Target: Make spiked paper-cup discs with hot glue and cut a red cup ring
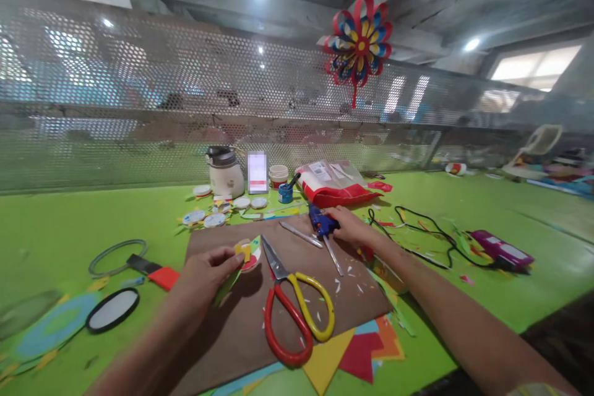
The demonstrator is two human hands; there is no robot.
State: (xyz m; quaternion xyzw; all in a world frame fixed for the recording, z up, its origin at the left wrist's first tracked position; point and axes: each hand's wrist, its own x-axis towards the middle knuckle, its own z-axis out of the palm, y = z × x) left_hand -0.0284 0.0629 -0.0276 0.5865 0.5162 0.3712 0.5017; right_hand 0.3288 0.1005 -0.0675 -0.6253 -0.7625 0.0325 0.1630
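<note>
My left hand (211, 272) pinches a small round paper craft piece (251, 258) with yellow, red and green parts, above the left side of a brown board (223, 346). At the board's far edge my right hand (347, 227) has its fingers closed around a blue glue gun (319, 220); part of the grip is hidden. A clear glue stick (333, 257) points back from the gun. Between my hands lie large scissors (288, 325) with one red and one yellow handle, blades slightly apart. A slim silver tool (301, 234) rests beside the gun.
Coloured paper sheets (330, 359) stick out under the board's near edge. Behind it stand a jug (226, 176), a phone (257, 172), a blue jar (285, 193) and a red-and-clear bag (331, 189). A black cord (429, 221) and a purple box (501, 249) lie right.
</note>
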